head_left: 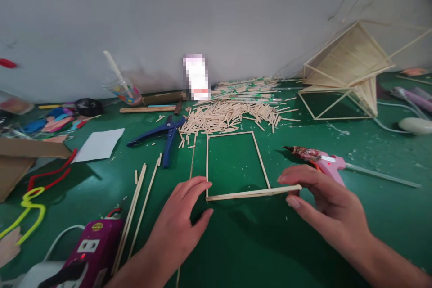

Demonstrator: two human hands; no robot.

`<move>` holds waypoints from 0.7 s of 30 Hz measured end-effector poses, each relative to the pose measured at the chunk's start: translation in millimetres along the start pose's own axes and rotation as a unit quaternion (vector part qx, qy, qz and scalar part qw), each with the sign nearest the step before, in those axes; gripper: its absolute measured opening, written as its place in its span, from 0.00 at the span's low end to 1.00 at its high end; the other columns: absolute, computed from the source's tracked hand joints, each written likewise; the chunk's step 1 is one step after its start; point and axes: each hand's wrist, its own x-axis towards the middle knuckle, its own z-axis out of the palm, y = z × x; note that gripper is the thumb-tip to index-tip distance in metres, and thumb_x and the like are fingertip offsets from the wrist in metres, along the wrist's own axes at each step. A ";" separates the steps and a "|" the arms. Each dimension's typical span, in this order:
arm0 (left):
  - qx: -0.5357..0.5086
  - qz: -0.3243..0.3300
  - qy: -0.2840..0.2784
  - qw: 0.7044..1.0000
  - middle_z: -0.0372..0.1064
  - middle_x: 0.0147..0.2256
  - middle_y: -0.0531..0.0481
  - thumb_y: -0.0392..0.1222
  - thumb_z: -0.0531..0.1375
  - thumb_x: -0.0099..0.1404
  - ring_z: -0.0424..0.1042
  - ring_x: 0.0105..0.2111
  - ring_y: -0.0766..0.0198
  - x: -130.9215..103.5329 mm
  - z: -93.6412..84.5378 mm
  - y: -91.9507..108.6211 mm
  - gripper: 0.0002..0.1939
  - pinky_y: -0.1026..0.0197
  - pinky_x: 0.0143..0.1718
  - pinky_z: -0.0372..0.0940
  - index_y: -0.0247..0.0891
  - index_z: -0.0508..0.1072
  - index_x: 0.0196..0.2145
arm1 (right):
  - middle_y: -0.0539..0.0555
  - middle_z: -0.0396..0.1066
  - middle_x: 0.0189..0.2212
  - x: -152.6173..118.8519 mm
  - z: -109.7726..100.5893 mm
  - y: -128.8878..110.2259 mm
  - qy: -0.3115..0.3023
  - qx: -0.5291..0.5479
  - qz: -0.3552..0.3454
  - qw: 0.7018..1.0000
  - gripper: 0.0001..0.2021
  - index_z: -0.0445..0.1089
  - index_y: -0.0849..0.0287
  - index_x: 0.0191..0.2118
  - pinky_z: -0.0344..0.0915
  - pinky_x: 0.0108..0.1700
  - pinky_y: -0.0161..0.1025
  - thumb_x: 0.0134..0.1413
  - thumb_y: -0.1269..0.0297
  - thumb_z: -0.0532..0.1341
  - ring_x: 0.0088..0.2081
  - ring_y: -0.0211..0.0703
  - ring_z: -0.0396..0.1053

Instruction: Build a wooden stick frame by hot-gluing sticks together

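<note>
A square frame of thin wooden sticks (255,155) lies on the green table. Along its near side runs another wooden stick (281,190), its right end jutting past the frame's corner. My right hand (324,202) has this end between its thumb and fingers. At the near left corner is my left hand (182,216), its fingertips against or just over the frame's left side, thumb apart from the fingers. Right of the frame lies a pink hot glue gun (329,166) with a clear glue stick, partly behind my right hand.
Beyond the frame are a pile of short stick pieces (226,116) and a blue-handled cutter (168,132). Long sticks (135,207) and a purple power strip (96,243) lie at left. A stick-built model (351,67) stands back right, and a blurred-out screen (196,77) leans on the wall.
</note>
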 end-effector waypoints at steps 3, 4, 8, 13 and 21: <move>0.004 0.008 -0.005 1.000 0.64 0.54 0.45 0.36 0.57 0.64 0.65 0.55 0.54 -0.3 -0.7 0.2 0.22 0.46 0.55 0.64 0.46 0.62 0.55 | 0.53 0.69 0.40 0.6 0.3 -0.8 0.000 -0.010 -0.003 1.000 0.12 0.67 0.50 0.46 0.69 0.34 0.36 0.56 0.69 0.61 0.39 0.43 0.72; 0.006 0.010 -0.005 1.000 0.64 0.55 0.45 0.36 0.57 0.64 0.64 0.55 0.54 -0.4 -0.8 0.3 0.22 0.46 0.55 0.63 0.46 0.62 0.55 | 0.53 0.69 0.40 1.1 0.6 -1.1 0.001 -0.014 -0.005 1.000 0.12 0.67 0.50 0.45 0.69 0.34 0.36 0.56 0.69 0.61 0.38 0.42 0.72; 0.007 0.011 -0.006 1.000 0.63 0.55 0.46 0.36 0.57 0.64 0.63 0.56 0.54 -1.1 0.3 -0.1 0.22 0.45 0.56 0.62 0.46 0.61 0.55 | 0.52 0.70 0.39 2.6 1.2 -0.7 0.003 -0.020 -0.002 1.000 0.11 0.68 0.49 0.45 0.69 0.34 0.35 0.56 0.69 0.62 0.35 0.40 0.72; -0.004 0.000 -0.007 1.000 0.62 0.56 0.46 0.36 0.56 0.64 0.63 0.56 0.55 -1.8 2.0 -1.4 0.23 0.45 0.56 0.62 0.47 0.60 0.56 | 0.52 0.69 0.41 1.8 0.9 0.1 -0.006 -0.006 0.008 1.000 0.11 0.67 0.49 0.46 0.67 0.28 0.33 0.57 0.67 0.61 0.26 0.34 0.67; -0.032 0.002 -0.011 0.999 0.61 0.58 0.47 0.37 0.56 0.64 0.62 0.57 0.54 -0.6 -1.7 0.8 0.27 0.47 0.57 0.61 0.48 0.56 0.59 | 0.58 0.66 0.43 -15.6 -7.6 -4.2 0.193 0.039 -0.074 0.978 0.17 0.67 0.52 0.50 0.61 0.27 0.42 0.63 0.53 0.49 0.29 0.42 0.63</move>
